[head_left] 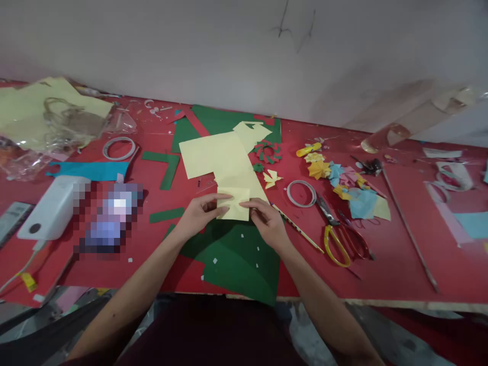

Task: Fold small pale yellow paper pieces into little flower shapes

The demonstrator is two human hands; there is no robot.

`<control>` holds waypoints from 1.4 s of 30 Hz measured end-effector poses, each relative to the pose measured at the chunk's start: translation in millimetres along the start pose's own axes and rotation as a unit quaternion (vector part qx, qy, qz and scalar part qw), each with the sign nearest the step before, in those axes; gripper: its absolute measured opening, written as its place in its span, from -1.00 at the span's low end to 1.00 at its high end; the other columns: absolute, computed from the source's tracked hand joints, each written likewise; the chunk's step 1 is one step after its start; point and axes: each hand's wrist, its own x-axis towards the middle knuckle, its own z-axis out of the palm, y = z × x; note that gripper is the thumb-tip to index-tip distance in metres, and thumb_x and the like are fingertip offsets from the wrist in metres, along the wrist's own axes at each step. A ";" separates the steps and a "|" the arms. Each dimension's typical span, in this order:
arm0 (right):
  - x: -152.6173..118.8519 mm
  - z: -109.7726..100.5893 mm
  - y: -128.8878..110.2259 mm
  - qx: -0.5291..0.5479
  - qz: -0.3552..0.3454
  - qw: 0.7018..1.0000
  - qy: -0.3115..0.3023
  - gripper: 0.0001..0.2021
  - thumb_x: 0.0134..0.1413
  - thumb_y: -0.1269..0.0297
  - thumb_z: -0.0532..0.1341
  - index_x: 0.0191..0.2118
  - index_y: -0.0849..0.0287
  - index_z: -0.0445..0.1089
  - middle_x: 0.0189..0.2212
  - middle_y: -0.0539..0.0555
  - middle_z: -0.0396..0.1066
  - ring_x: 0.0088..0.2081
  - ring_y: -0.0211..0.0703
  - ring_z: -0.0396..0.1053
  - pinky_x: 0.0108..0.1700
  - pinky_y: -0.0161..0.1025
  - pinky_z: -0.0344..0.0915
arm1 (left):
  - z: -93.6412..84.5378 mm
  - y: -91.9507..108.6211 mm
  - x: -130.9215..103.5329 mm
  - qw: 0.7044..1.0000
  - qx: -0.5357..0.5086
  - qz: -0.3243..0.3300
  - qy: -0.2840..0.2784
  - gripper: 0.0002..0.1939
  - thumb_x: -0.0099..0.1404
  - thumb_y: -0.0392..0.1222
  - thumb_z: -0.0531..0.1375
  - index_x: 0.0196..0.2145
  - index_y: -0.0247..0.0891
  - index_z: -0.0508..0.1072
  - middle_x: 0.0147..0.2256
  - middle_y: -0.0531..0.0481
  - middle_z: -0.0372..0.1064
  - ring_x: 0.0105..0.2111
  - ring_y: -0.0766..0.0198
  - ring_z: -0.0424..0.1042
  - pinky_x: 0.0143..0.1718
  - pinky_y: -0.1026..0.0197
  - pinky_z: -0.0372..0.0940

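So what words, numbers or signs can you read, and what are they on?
No text can be read.
Yellow paper being held: no writing visible.
Glowing screen: pixelated, unreadable.
Pencil: pattern too small to make out.
Wall scrawls: no letters I can make out.
White device: no readable label.

Matt, smooth paper is noted in the yellow square (233, 204) and the green sheet (240, 264). A smooth, faintly glossy finish is shown by the red tabletop (385, 269). Metal blades and glossy, plastic-looking handles are observed on the scissors (332, 218). Clear, shiny, crinkled plastic is recorded in the bag (124, 121).
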 end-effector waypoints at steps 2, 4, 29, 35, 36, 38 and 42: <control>0.1 0.4 0.7 -0.006 -0.012 1.000 -0.007 -0.60 0.17 0.51 0.06 -0.04 -0.01 0.52 -0.12 0.08 0.45 -0.06 -0.10 0.44 -0.03 -0.15 0.37 | 1.3 0.0 -0.5 1.000 -0.007 -0.005 -0.008 -0.65 0.24 -0.05 0.31 -0.02 -0.13 0.55 -0.62 0.12 0.19 -0.62 0.41 0.11 -0.65 0.31 0.05; 0.2 0.5 1.1 -0.007 -0.015 1.000 -0.014 -0.55 0.11 0.55 0.07 -0.02 -0.04 0.51 -0.09 0.08 0.44 -0.02 -0.09 0.42 -0.02 -0.15 0.36 | 2.5 1.1 -1.2 1.000 -0.013 -0.009 -0.018 -0.63 0.23 -0.05 0.32 -0.01 -0.13 0.55 -0.63 0.14 0.15 -0.63 0.41 0.08 -0.66 0.31 0.01; -0.5 3.0 -10.4 0.025 0.038 0.995 0.088 -0.92 0.09 0.21 0.33 -0.31 0.02 0.59 -0.34 0.06 0.46 -0.24 -0.04 0.44 -0.23 -0.15 0.39 | 7.8 10.3 -6.2 0.992 -0.038 0.077 -0.094 -0.58 0.10 -0.01 0.41 -0.07 -0.11 0.56 -0.10 -0.12 0.50 -0.09 0.07 0.48 -0.06 0.04 0.37; 0.7 8.3 -11.9 0.054 0.072 0.993 0.074 -0.91 0.04 0.18 0.35 -0.36 0.04 0.57 -0.41 0.04 0.44 -0.30 -0.08 0.44 -0.29 -0.19 0.41 | 17.0 9.3 -4.8 0.997 -0.028 0.075 -0.002 -0.86 0.25 -0.10 0.30 -0.34 -0.21 0.57 -0.25 -0.09 0.50 -0.21 0.16 0.48 -0.17 0.14 0.36; 0.6 9.6 -11.7 0.070 0.084 0.991 0.074 -0.90 0.03 0.17 0.36 -0.37 0.05 0.56 -0.39 0.04 0.45 -0.29 -0.07 0.45 -0.27 -0.18 0.43 | 17.7 9.3 -4.9 0.997 -0.029 0.070 0.010 -0.84 0.28 -0.09 0.28 -0.38 -0.22 0.55 -0.28 -0.08 0.50 -0.24 0.18 0.47 -0.21 0.16 0.35; 0.2 12.2 -11.6 0.111 0.111 0.984 0.084 -0.85 -0.02 0.15 0.38 -0.35 0.07 0.51 -0.34 0.05 0.49 -0.27 -0.07 0.48 -0.21 -0.16 0.47 | 19.3 8.9 -5.8 0.997 -0.035 0.058 0.028 -0.81 0.29 -0.09 0.28 -0.42 -0.23 0.52 -0.33 -0.05 0.49 -0.29 0.22 0.46 -0.27 0.19 0.34; -0.9 15.9 -12.8 0.162 0.150 0.969 0.111 -0.61 -0.08 0.17 0.42 -0.09 0.03 0.40 -0.31 0.02 0.50 -0.30 -0.10 0.51 -0.20 -0.16 0.50 | 24.3 7.6 -8.6 0.996 -0.061 0.025 0.054 -0.82 0.27 -0.07 0.29 -0.29 -0.22 0.45 -0.36 0.01 0.48 -0.35 0.26 0.49 -0.33 0.24 0.37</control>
